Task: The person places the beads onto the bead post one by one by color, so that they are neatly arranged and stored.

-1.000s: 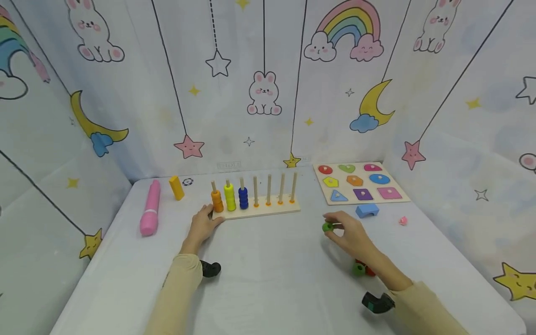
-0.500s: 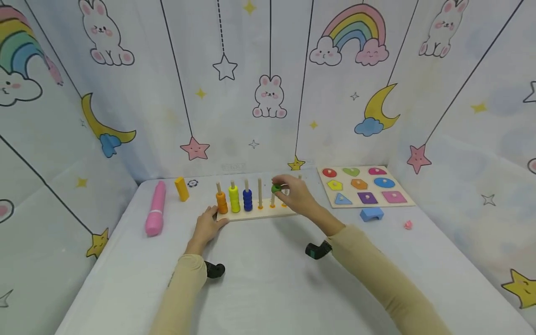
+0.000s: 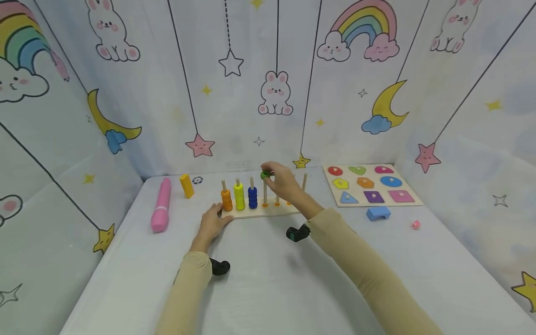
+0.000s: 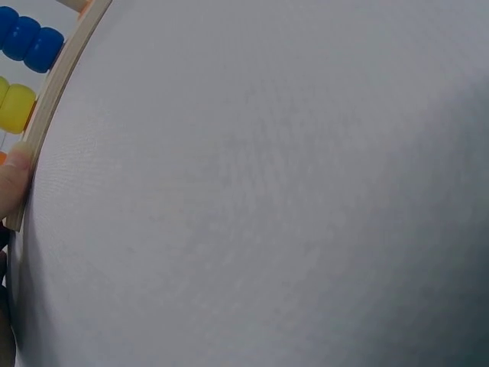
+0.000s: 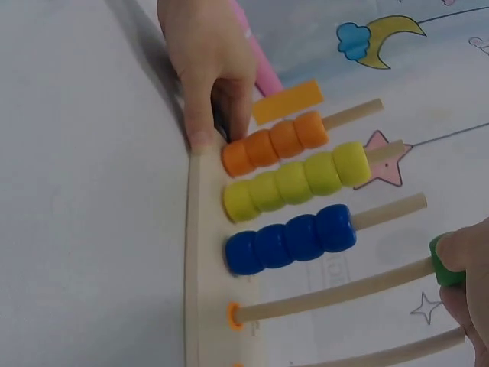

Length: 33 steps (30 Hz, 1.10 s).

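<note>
My left hand (image 3: 211,222) grips the left end of a wooden bead-stacking rack (image 3: 251,213), thumb on its front edge. Orange beads (image 3: 226,200), yellow beads (image 3: 239,196) and blue beads (image 3: 252,197) fill the three leftmost pegs. My right hand (image 3: 282,180) pinches a green bead (image 5: 445,264) at the tip of the fourth peg (image 5: 336,292); whether the peg has entered its hole is hidden by the fingers. This hand covers part of the pegs farther right. Only a thumb (image 4: 14,180) and the rack's edge show in the left wrist view.
At left lie a long pink bat-shaped thing (image 3: 160,207) and an orange-yellow block (image 3: 187,186). Toward the right are a wooden shape puzzle (image 3: 412,201), a blue arch block (image 3: 378,213) and a small pink piece (image 3: 415,224). A printed curtain stands behind the table.
My right hand has carried the green bead leftward from the table's right side to the fourth peg's tip. The left hand stays on the rack. Loose green and red beads are now out of sight.
</note>
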Available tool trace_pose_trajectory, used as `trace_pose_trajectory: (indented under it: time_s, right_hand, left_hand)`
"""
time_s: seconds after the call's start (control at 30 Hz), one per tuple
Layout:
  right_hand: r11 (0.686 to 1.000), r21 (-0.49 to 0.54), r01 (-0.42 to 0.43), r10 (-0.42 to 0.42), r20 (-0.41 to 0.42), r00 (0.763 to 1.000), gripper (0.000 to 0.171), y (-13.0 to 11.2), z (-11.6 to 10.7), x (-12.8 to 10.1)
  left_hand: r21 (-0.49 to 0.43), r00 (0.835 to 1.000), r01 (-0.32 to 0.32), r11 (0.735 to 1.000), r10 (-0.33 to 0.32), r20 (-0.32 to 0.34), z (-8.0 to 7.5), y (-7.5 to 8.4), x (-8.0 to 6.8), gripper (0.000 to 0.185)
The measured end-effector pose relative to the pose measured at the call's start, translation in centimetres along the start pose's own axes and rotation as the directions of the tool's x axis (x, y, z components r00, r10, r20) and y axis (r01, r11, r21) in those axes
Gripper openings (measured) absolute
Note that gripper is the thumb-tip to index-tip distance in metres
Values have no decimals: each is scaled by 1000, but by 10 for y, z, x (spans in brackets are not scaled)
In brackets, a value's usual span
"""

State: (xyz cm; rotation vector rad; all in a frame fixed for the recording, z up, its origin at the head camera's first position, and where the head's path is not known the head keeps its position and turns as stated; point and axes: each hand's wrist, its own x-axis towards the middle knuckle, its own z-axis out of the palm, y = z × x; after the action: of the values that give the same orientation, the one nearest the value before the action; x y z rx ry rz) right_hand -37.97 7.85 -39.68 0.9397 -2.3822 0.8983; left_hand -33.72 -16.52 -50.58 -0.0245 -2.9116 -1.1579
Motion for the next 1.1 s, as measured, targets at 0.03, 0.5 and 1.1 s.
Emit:
trace_pose_trajectory:
  time_s: [0.03,0.5,1.1]
  right_hand:
    - [1000,-7,-9,9,8,1000,31,1,0,-1]
    - [989,144,-15,27,-79,997,23,23,-57,-56]
    - [902,165,-400,332,327,885,29,69,-146,-226]
  left_hand:
    - [-5,1000,1,1000,-1,2,1,0,0,72]
    - [11,1000,-24,1000,24,12,0,14,5,72]
    - [20,999,-41,999,41,11,0,1,2,68]
